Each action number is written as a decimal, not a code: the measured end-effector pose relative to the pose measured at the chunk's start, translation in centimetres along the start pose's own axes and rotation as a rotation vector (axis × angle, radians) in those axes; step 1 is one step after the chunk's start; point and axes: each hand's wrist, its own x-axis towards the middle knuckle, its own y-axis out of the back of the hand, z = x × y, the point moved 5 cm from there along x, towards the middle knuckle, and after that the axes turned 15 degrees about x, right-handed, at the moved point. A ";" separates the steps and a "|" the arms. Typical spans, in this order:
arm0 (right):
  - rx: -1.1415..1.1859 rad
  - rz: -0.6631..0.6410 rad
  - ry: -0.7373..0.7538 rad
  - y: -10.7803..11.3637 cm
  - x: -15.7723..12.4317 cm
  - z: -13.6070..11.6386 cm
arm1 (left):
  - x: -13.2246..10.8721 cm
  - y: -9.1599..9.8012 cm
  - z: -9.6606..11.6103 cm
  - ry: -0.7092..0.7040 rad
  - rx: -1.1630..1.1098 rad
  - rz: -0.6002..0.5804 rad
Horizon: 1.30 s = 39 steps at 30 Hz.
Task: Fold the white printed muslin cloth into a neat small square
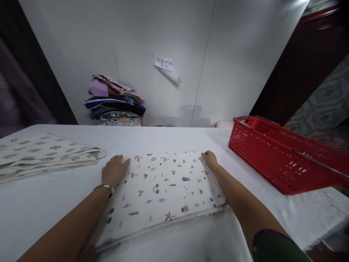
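A folded white cloth [163, 189] with small printed animals and plants lies flat in front of me on the white table [169, 138]. My left hand [113, 170] rests palm down on the cloth's far left corner, fingers stretched flat; a metal bracelet sits on that wrist. My right hand [209, 158] is at the far right corner, its fingers curled onto the cloth's edge.
A second folded patterned cloth [40, 153] lies at the left. A red plastic basket [286, 153] with metal handles stands at the right. A stack of folded coloured fabrics [116, 102] sits against the white wall behind the table, and a paper note [164, 64] is taped on that wall.
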 end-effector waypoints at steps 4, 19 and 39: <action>0.008 -0.007 -0.014 -0.1 0.3 -0.1 | 0.8 0.1 -0.6 0.060 -0.071 -0.063; -0.241 -0.004 0.302 -0.9 -1.5 -3.8 | 0.3 1.1 -0.4 0.055 -0.001 0.063; -0.437 -0.262 0.751 -5.3 -11.1 2.9 | -13.1 -0.1 0.0 -0.376 0.047 -0.060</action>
